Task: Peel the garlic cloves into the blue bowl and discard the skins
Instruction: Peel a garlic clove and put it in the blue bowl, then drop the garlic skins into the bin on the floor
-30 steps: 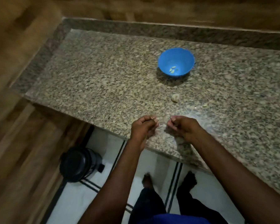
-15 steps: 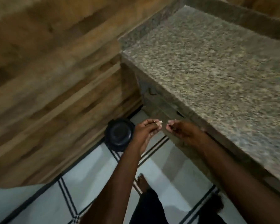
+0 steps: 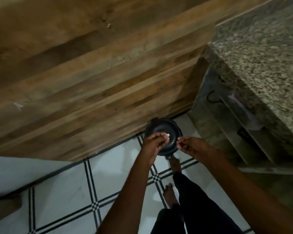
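Observation:
Both my hands hang over a round black bin (image 3: 166,130) that stands on the floor against the wooden wall. My left hand (image 3: 155,142) pinches pale garlic skins (image 3: 166,135) between its fingertips above the bin's lid. My right hand (image 3: 191,146) is just right of the bin, its fingers curled round small pale bits of skin (image 3: 180,138). The blue bowl and the garlic cloves are out of view.
The granite counter (image 3: 264,53) fills the upper right, with open shelves (image 3: 230,119) beneath it. A wooden wall (image 3: 91,73) runs along the left. White floor tiles (image 3: 71,196) with black lines lie below. My bare feet (image 3: 172,179) stand just below the bin.
I have turned left, away from the counter, so the blue bowl has left the view. Both hands have moved off the counter's edge and now hang over the black bin.

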Available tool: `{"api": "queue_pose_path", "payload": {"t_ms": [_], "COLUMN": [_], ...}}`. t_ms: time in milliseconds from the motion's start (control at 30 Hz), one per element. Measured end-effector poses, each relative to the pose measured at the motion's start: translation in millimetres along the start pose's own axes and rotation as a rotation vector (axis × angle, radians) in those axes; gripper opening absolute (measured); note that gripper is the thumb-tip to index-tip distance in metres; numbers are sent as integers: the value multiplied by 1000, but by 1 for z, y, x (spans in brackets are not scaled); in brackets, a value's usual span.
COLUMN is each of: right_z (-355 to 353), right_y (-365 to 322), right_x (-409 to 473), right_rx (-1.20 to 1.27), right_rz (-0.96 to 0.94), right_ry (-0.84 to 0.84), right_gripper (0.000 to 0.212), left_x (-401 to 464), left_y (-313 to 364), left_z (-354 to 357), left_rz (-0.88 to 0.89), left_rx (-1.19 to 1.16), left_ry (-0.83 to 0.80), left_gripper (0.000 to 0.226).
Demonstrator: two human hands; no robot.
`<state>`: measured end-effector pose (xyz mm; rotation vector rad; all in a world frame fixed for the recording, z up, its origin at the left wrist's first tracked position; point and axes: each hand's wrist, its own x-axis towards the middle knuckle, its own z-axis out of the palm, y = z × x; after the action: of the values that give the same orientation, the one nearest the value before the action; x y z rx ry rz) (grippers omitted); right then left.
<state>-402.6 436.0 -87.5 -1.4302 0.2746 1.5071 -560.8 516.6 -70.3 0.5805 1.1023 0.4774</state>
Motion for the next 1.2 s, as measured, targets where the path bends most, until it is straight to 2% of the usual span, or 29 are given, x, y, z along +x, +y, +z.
{"api": "queue_pose_path", "payload": {"t_ms": [100, 300, 433, 533, 633, 700, 800, 833, 900, 967, 1033, 1067, 1133, 1200], "right_z": [16, 27, 23, 13, 1, 1, 1, 0, -5, -10, -11, -12, -12, -16], "right_y": [10, 35, 45, 54, 64, 70, 85, 90, 96, 95, 91, 89, 88, 88], "right_x": [33, 128, 199, 249, 304, 333, 371, 384, 402, 415, 423, 426, 428, 435], "right_rx": [-90, -185, -170, -139, -75, -171, -257, -341, -704, -857, -995, -1084, -1224, -1205], "right_rz": [48, 144, 180, 177, 182, 156, 106, 77, 23, -55, -120, -145, -153, -122], "right_ry": [46, 159, 140, 82, 61, 161, 299, 312, 377, 441, 421, 408, 386, 390], "right_gripper": [19, 5, 7, 20, 36, 39, 46, 50, 61, 55, 30, 26, 37, 41], "left_x": [26, 98, 156, 208, 263, 292, 324, 333, 351, 362, 369, 371, 373, 373], "left_y": [-3, -34, -69, -95, -124, -141, -160, -166, -178, -186, -187, -183, -174, -167], "left_z": [-26, -67, -88, -96, -104, -109, -112, -112, -116, -119, -118, -116, -111, -108], "left_rz": [-6, -76, -121, -133, -131, -92, -18, 27, 122, 182, 232, 279, 329, 282], "left_rx": [-25, -30, -35, -13, 31, 201, 578, 717, 1008, 1256, 1316, 1321, 1381, 1455], "left_ry": [46, 134, 128, 163, 197, 214, 285, 307, 314, 272, 248, 253, 224, 170], "left_gripper": [11, 9, 10, 9, 17, 18, 17, 17, 16, 19, 17, 17, 15, 20]}}
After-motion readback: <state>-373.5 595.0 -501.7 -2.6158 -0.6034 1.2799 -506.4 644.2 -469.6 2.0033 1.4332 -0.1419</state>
